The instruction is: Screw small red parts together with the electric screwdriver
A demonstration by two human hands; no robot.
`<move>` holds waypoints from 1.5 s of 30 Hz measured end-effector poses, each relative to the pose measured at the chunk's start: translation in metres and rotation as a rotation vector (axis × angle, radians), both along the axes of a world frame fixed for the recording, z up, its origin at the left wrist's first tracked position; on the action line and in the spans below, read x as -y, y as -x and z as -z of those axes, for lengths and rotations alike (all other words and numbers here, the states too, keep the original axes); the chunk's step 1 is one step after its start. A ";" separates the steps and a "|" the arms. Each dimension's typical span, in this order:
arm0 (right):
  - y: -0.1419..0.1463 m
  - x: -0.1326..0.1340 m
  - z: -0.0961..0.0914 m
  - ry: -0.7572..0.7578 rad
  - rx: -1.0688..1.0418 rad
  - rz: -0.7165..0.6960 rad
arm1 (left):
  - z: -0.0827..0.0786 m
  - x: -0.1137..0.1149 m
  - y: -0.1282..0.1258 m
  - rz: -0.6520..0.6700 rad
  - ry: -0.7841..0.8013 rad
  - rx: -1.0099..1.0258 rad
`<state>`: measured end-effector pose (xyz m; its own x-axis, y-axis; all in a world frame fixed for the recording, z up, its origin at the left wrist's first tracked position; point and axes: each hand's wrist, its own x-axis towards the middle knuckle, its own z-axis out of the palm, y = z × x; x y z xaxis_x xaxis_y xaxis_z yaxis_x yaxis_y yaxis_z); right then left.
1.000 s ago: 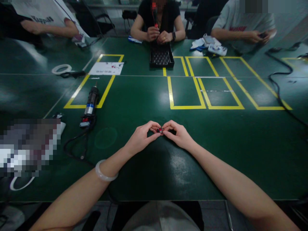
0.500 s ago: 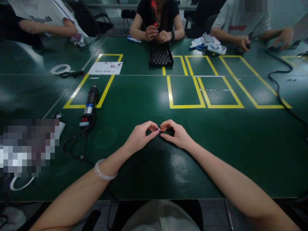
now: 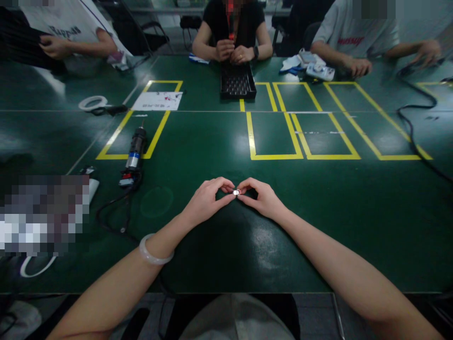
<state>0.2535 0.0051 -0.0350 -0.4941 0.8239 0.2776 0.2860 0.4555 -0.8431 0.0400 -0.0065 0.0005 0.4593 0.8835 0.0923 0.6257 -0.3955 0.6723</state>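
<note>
Between my fingertips is a small part (image 3: 236, 192), shiny silver-white with a trace of red at its right side; it is too small to tell its kind. My left hand (image 3: 209, 199) pinches its left end between thumb and fingers. From the other side, my right hand (image 3: 261, 198) closes thumb and fingers on its right end. Both hands are held just over the green table (image 3: 226, 255), in front of my body. A pale bangle (image 3: 153, 250) circles my left wrist.
An electric screwdriver (image 3: 133, 156) with a dark cable lies left of my hands. Yellow tape rectangles (image 3: 276, 156) mark the table. Beyond are a white paper sheet (image 3: 155, 101), a tape roll (image 3: 92, 103) and a black tray (image 3: 238, 96) before a co-worker (image 3: 231, 35). Other people sit either side.
The small part has turned between my fingers, now showing a bright silver-white face where more orange-red showed before. My right thumb has closed in on it.
</note>
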 end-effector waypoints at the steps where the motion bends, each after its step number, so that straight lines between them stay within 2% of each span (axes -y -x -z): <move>1: 0.000 0.000 -0.001 0.004 0.001 0.001 | -0.003 -0.001 0.003 -0.015 -0.034 -0.031; 4: 0.001 0.001 -0.003 0.024 0.008 0.008 | -0.019 -0.003 0.020 -0.088 -0.138 -0.128; 8: 0.001 0.002 -0.006 0.058 0.009 0.017 | -0.034 -0.001 0.068 -0.252 -0.236 -0.247; 10: 0.001 0.002 -0.006 0.069 0.009 0.024 | -0.035 0.005 0.099 -0.380 -0.300 -0.378; 13: 0.000 0.001 -0.006 0.080 0.003 0.029 | -0.030 0.021 0.148 -0.655 -0.378 -0.649; 15: 0.000 0.001 -0.006 0.085 0.003 0.029 | -0.025 0.033 0.177 -0.752 -0.359 -0.741; 17: 0.001 0.001 -0.006 0.087 0.003 0.029 | -0.019 0.042 0.198 -0.772 -0.290 -0.776; 20: 0.001 0.001 -0.006 0.091 -0.003 0.027 | -0.012 0.046 0.207 -0.740 -0.106 -0.808; 22: 0.001 0.002 -0.006 0.096 -0.006 0.026 | -0.010 0.041 0.199 -0.662 -0.049 -0.871; 26: 0.000 0.001 -0.007 0.097 -0.004 0.029 | -0.013 0.022 0.162 -0.447 -0.080 -1.002; 33: 0.001 0.001 -0.003 0.068 -0.024 0.039 | -0.014 -0.004 0.082 -0.410 -0.103 -0.977; 37: 0.000 0.001 0.000 0.023 -0.021 0.079 | -0.011 -0.003 0.037 -0.355 -0.180 -0.906; 40: -0.002 -0.001 0.000 -0.036 -0.038 0.163 | -0.009 0.005 0.010 -0.263 -0.218 -0.835; 45: -0.005 -0.005 0.002 -0.103 -0.055 0.269 | -0.003 0.021 -0.012 -0.059 -0.261 -0.689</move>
<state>0.2587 0.0101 -0.0367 -0.2435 0.8895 0.3867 0.3636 0.4534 -0.8138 0.0517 -0.0279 0.0033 0.4412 0.8974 0.0108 0.8974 -0.4412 0.0078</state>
